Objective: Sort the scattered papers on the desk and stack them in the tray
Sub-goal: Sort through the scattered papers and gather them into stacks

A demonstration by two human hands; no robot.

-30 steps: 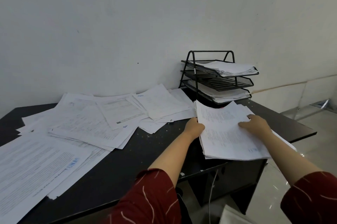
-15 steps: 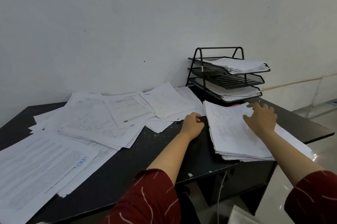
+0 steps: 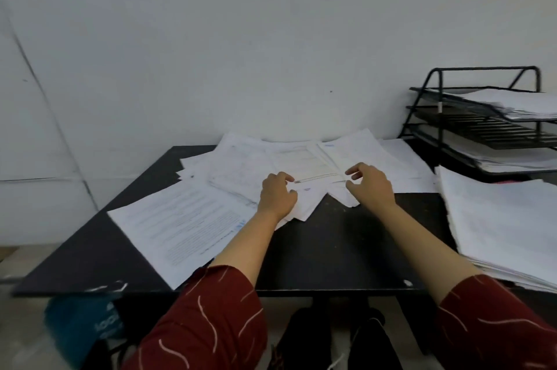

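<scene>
Nearest, two dark red patterned sleeves (image 3: 211,318) are seen, reaching forward over the black desk (image 3: 331,243). At the right front edge a thick gathered stack of papers (image 3: 500,228) lies overhanging the desk edge; it could be knocked off by a passing forearm. Left of centre a large printed sheet (image 3: 180,225) lies skewed, one corner past the front edge.

Further in, the left hand (image 3: 277,196) is held over the scattered papers (image 3: 301,164), its fingers loosely curled; whether paper is pinched cannot be told. The right hand (image 3: 372,186) is poised beside it, thumb and forefinger parted, apparently touching the edge of a sheet, nothing visibly gripped. The overlapping sheets lie at mixed angles, so a hasty gather could crease corners or push sheets toward the wall.

Farthest right, the black wire three-tier tray (image 3: 482,128) stands, with papers already on its top and bottom tiers.
</scene>
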